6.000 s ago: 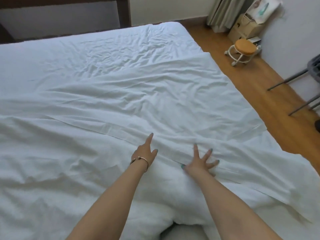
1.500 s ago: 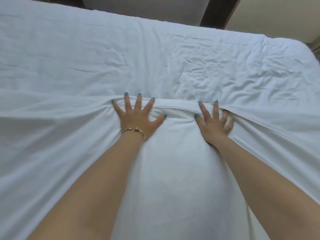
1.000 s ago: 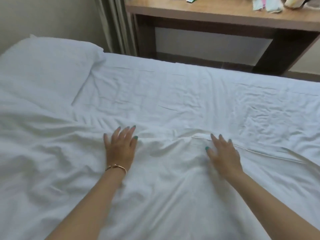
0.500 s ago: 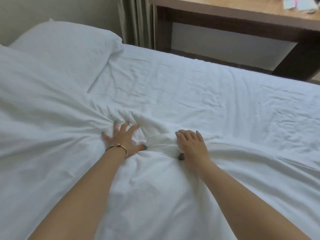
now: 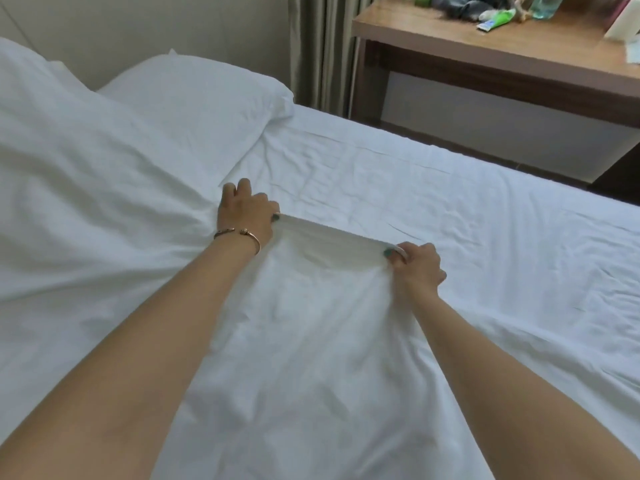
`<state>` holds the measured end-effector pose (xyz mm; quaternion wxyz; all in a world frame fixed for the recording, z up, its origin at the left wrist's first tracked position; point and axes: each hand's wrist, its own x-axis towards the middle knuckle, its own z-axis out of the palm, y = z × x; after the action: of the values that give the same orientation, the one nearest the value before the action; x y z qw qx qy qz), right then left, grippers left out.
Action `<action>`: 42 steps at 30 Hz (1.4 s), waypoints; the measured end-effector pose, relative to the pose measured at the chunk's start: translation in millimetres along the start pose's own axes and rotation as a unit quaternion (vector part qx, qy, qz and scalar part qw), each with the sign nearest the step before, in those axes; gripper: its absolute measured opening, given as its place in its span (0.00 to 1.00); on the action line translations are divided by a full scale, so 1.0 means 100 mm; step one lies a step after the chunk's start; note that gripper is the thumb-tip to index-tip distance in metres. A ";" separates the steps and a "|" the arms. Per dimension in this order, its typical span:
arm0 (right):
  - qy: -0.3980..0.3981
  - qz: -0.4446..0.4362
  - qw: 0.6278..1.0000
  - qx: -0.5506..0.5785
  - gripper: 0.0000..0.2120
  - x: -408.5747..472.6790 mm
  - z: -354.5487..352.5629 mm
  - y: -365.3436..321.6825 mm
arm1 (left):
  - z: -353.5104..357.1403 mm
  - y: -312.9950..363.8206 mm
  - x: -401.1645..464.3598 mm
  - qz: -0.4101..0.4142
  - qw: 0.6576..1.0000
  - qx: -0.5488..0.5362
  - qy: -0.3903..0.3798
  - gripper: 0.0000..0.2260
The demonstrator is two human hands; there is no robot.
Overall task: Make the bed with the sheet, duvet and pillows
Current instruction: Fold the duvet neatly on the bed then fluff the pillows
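hands [image 5: 246,213] [image 5: 417,263] grip duvet [image 5: 311,341] edge, taut.

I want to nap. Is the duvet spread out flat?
No: both hands grip the duvet edge, bunching it.

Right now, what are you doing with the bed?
A person is making it. Both hands, the left hand and the right hand, grip the edge of the white duvet, stretched between them over the sheet. A pillow lies at the head of the bed, and the duvet hasn't reached it yet.
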<state>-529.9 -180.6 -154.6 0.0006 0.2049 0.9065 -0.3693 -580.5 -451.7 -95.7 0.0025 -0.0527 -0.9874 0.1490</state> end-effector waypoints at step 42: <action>0.054 0.014 0.997 -0.059 0.07 0.14 -1.18 1.30 | 0.78 2.36 -1.49 0.058 0.966 -0.249 0.039 0.39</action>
<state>-476.5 -13.3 -157.8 -0.0316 0.2366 0.9225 -0.3033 -409.2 -265.7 -238.4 0.0194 -0.1148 -0.9878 -0.1033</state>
